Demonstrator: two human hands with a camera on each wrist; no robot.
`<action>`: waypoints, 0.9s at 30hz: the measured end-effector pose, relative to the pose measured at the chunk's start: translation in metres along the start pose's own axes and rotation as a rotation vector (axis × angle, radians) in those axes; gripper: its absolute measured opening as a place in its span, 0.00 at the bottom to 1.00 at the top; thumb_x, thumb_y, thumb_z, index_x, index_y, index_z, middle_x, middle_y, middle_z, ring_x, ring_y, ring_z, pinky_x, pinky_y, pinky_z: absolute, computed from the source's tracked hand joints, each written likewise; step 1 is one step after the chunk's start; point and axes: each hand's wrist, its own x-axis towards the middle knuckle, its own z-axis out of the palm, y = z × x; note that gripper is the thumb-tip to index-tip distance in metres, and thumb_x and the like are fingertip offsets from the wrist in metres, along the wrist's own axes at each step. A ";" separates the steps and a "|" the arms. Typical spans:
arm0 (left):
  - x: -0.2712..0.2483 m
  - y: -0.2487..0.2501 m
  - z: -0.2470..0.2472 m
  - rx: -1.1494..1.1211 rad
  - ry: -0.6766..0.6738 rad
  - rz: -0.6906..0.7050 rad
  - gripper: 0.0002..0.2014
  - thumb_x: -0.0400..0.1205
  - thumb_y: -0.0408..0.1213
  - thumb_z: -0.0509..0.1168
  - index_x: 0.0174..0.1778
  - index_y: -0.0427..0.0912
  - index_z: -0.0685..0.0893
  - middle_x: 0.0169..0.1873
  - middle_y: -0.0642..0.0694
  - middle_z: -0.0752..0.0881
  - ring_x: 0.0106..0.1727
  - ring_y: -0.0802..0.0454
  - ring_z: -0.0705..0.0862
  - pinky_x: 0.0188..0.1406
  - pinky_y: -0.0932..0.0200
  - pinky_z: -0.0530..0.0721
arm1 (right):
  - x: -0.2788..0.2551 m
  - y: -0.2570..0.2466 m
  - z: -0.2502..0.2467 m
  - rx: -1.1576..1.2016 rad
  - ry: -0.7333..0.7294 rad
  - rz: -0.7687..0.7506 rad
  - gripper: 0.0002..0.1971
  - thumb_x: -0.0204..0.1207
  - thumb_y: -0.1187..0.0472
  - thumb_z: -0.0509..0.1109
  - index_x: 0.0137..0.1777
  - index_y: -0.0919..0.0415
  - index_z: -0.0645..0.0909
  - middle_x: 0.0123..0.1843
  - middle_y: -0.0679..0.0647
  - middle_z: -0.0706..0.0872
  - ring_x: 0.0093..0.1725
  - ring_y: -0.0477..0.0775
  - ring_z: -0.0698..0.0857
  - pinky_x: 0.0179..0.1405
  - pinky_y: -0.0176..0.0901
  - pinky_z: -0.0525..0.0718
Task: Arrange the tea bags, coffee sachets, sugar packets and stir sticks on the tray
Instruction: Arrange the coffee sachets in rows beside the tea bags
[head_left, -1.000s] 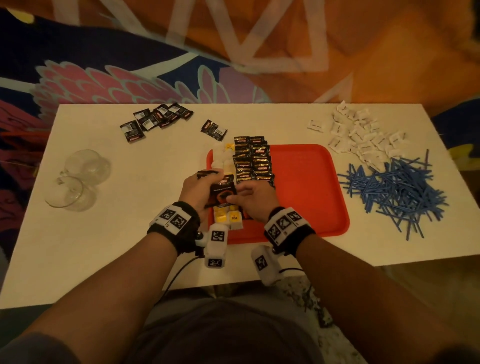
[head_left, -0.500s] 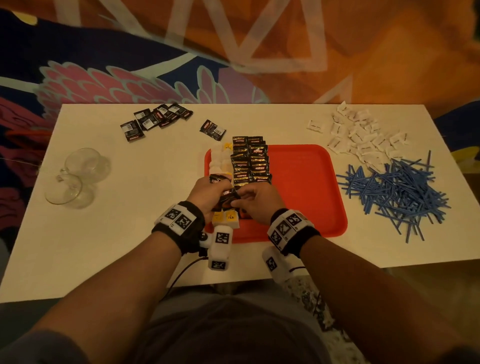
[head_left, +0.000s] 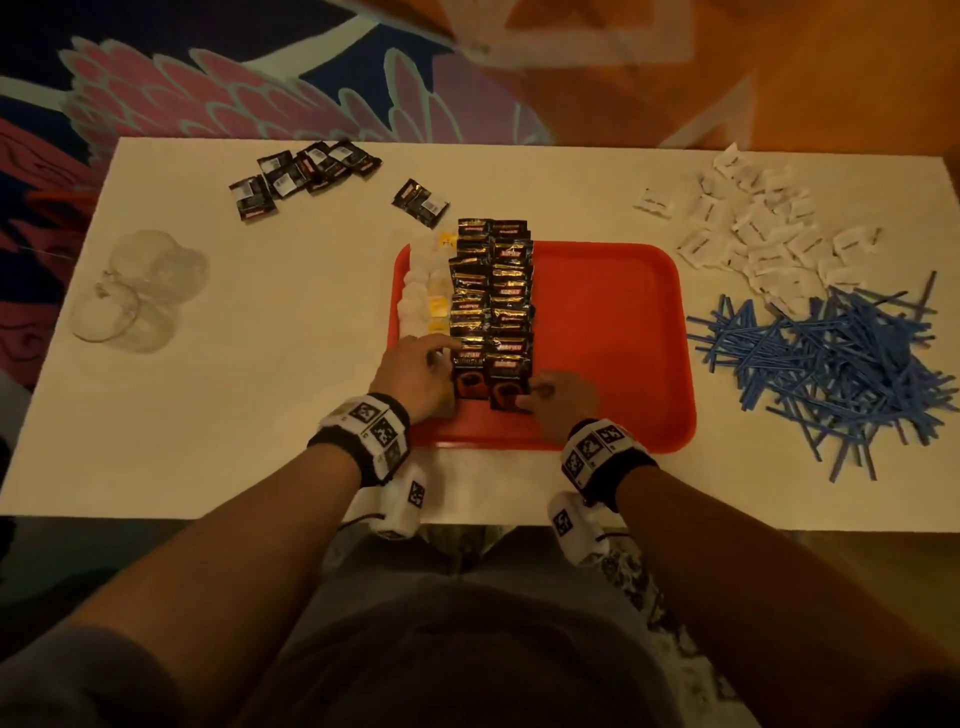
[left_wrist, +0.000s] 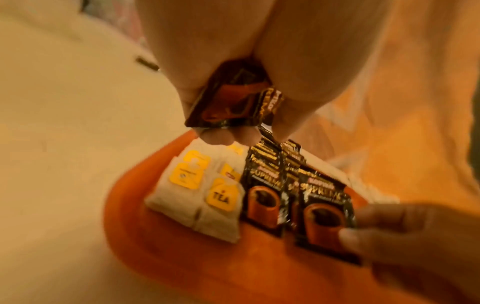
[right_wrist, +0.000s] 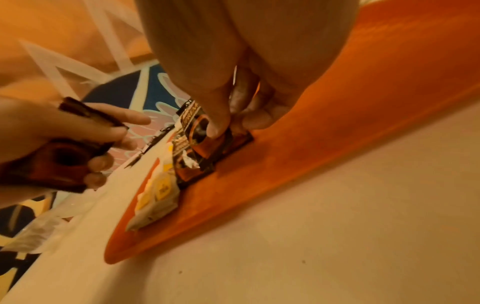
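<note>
On the red tray (head_left: 613, 332) a column of tea bags (head_left: 423, 291) lies at the left, with two columns of black coffee sachets (head_left: 491, 291) beside it. My right hand (head_left: 550, 392) pinches the nearest sachet of the right column (head_left: 511, 389), thumb on top (right_wrist: 215, 127). My left hand (head_left: 415, 369) rests at the near end of the left column and grips spare coffee sachets (left_wrist: 233, 98) in its curled fingers. White sugar packets (head_left: 769, 234) and blue stir sticks (head_left: 831, 364) lie in heaps on the table right of the tray.
Loose coffee sachets (head_left: 306, 174) lie at the back left of the white table (head_left: 260, 415), and one more (head_left: 421, 202) sits just behind the tray. Clear glass cups (head_left: 135, 291) lie at the left. The tray's right half is bare.
My hands, which met over one sachet at the near end of the columns, have drawn apart. That sachet now lies on the right column under my right hand.
</note>
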 end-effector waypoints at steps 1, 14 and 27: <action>-0.001 -0.002 0.001 0.125 -0.054 0.044 0.16 0.87 0.36 0.61 0.67 0.55 0.85 0.58 0.46 0.79 0.60 0.45 0.80 0.59 0.59 0.75 | 0.002 0.002 -0.001 0.009 0.003 0.018 0.09 0.77 0.55 0.76 0.53 0.56 0.83 0.42 0.43 0.82 0.35 0.34 0.76 0.27 0.26 0.68; -0.001 0.008 0.020 0.584 -0.243 0.089 0.25 0.85 0.37 0.59 0.79 0.58 0.74 0.74 0.43 0.71 0.65 0.39 0.81 0.58 0.43 0.85 | 0.019 0.005 0.001 0.182 0.080 0.078 0.12 0.70 0.63 0.81 0.47 0.58 0.80 0.42 0.51 0.87 0.38 0.42 0.84 0.32 0.30 0.79; 0.001 0.002 0.015 0.395 -0.145 0.091 0.24 0.85 0.36 0.59 0.78 0.54 0.76 0.71 0.44 0.73 0.65 0.41 0.80 0.60 0.49 0.84 | 0.018 0.004 0.004 0.165 0.114 0.052 0.13 0.71 0.56 0.80 0.50 0.55 0.79 0.42 0.47 0.84 0.39 0.41 0.82 0.29 0.29 0.72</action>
